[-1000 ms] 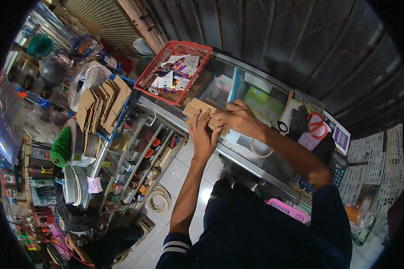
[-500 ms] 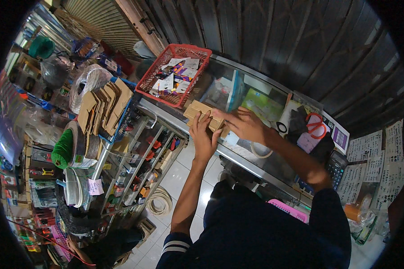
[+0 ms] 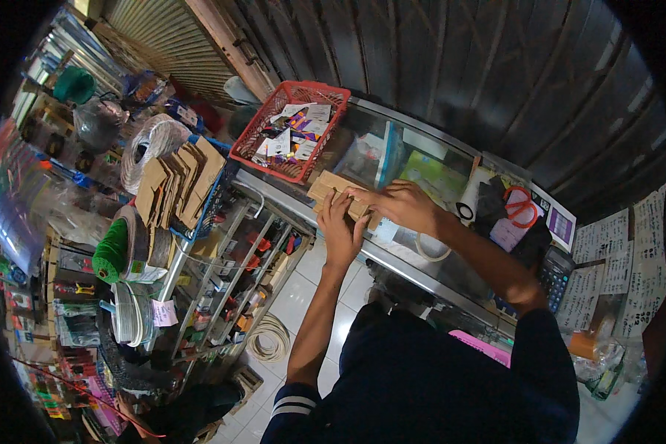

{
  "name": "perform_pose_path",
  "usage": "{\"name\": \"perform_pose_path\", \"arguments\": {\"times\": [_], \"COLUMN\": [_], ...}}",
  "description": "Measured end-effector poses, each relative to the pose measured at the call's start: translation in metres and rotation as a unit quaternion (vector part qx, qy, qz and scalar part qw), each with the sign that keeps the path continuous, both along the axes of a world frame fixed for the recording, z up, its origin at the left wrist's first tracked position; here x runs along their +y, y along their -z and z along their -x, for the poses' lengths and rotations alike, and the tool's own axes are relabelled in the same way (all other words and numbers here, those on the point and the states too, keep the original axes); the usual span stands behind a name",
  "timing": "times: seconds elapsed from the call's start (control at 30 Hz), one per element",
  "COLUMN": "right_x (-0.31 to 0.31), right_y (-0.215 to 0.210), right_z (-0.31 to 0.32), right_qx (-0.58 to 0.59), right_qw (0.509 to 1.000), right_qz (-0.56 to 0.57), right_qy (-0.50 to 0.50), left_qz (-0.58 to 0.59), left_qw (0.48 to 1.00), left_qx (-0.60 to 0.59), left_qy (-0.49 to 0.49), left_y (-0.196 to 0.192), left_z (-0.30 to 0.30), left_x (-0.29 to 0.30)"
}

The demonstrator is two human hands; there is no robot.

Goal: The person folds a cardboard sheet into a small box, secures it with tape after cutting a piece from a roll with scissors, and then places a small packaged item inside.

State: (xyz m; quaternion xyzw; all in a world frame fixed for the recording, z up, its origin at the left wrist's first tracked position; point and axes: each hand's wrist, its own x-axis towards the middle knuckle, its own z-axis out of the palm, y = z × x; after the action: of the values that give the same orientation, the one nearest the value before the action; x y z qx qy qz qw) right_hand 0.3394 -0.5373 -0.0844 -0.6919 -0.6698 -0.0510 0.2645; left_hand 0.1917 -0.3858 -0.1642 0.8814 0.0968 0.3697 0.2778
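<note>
Both hands, left hand and right hand, are pressing flat on the brown cardboard piece lying on the glass counter, at five o'clock from the red basket. Advisable: keeping edges aligned, pressure even.

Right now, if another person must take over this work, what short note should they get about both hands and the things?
Left hand: lies flat on the near edge of the flat brown cardboard piece, holding it down on the glass counter.
Right hand: lies over the far side of the same piece, fingers spread.
Nearby: red basket of small packets to the left, orange scissors to the right.
Done: the cardboard lies flat under both hands.
Left: cannot tell from this view.
</note>
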Motion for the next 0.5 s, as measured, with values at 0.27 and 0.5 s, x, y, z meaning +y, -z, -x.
{"name": "perform_pose_path", "arguments": {"times": [0.27, 0.5], "right_x": [0.016, 0.014], "right_y": [0.018, -0.002], "right_z": [-0.004, 0.004], "right_qx": [0.082, 0.0], "right_qw": [0.993, 0.999], "right_qz": [-0.076, 0.05], "right_qy": [-0.037, -0.015], "left_qz": [0.012, 0.019], "left_qw": [0.999, 0.999], "left_qx": [0.029, 0.047], "left_qy": [0.013, 0.011], "left_y": [-0.006, -0.014], "left_z": [0.0, 0.002], "left_x": [-0.001, -0.005]}}
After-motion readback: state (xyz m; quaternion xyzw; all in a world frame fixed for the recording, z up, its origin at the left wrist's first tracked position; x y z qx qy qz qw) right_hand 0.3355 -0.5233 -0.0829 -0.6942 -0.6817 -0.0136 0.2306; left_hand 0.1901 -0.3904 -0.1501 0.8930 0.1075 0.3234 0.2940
